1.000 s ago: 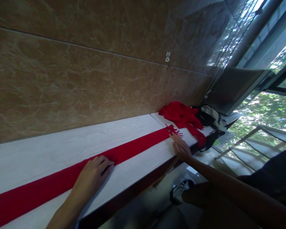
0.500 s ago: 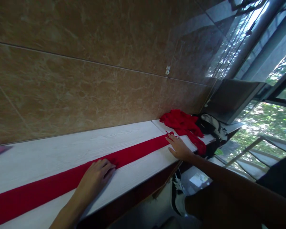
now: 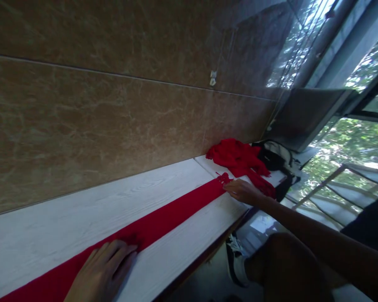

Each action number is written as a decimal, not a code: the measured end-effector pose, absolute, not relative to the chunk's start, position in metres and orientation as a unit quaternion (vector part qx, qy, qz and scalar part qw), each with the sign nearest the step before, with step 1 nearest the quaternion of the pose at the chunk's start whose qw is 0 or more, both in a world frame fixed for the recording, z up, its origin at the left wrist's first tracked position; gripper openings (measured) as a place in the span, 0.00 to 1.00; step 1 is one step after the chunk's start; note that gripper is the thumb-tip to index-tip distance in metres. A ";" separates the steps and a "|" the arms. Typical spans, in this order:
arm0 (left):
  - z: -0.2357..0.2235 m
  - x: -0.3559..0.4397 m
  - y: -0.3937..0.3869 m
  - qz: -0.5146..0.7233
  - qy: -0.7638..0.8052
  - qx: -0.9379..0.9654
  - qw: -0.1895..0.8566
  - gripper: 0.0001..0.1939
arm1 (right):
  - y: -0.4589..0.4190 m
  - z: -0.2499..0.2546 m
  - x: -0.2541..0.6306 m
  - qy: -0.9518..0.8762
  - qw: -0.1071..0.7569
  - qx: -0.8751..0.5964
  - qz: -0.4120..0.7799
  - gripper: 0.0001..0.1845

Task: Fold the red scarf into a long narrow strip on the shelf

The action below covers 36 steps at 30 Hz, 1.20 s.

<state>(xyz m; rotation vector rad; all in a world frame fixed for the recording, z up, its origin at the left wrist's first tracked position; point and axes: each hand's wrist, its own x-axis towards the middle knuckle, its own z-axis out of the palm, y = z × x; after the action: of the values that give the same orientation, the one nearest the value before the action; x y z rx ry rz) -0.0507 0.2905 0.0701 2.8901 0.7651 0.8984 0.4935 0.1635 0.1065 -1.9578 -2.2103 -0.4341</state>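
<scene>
- Noting risk: left hand (image 3: 101, 272) presses the red scarf (image 3: 164, 216), fingers apart; dragging could skew it.
- Right hand (image 3: 244, 192), fingers together, sits beside the fringe (image 3: 223, 178) and could snag it.

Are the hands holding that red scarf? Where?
No clear hold: the left hand lies flat on the red scarf, and the right hand touches near its fringed end, but a pinch cannot be told.

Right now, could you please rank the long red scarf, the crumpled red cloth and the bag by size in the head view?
Long red scarf, though nearness exaggerates it; crumpled red cloth; black-and-white bag.
</scene>
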 end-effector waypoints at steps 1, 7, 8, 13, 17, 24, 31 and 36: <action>0.070 -0.049 0.292 0.287 0.242 0.927 0.017 0.18 | 0.163 0.103 0.491 -0.728 0.067 -0.668 -0.142 0.19; 0.074 -0.036 0.292 0.290 0.263 0.919 0.055 0.19 | 0.174 0.110 0.464 -0.694 -0.012 -0.711 -0.114 0.24; 0.074 -0.034 0.291 0.293 0.265 0.917 0.058 0.19 | 0.177 0.115 0.460 -0.694 -0.024 -0.711 -0.110 0.24; 0.080 -0.031 0.287 0.280 0.272 0.918 0.074 0.16 | 0.179 0.132 0.449 -0.689 -0.070 -0.715 -0.099 0.10; 0.082 -0.031 0.286 0.284 0.277 0.915 0.072 0.16 | 0.178 0.133 0.448 -0.679 -0.088 -0.722 -0.096 0.12; 0.081 -0.033 0.284 0.291 0.278 0.914 0.047 0.17 | 0.185 0.160 0.459 -0.697 -0.068 -0.704 -0.118 0.15; 0.081 -0.040 0.279 0.300 0.267 0.916 0.002 0.24 | 0.192 0.149 0.487 -0.737 0.018 -0.659 -0.150 0.16; 0.087 -0.044 0.273 0.293 0.257 0.921 -0.009 0.25 | 0.181 0.115 0.504 -0.761 0.068 -0.628 -0.144 0.18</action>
<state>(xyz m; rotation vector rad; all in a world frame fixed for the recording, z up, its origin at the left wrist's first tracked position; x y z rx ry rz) -0.0437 0.2730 0.0872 2.9091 0.8134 0.9264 0.5038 0.1807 0.1155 -1.8931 -2.2936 -0.4353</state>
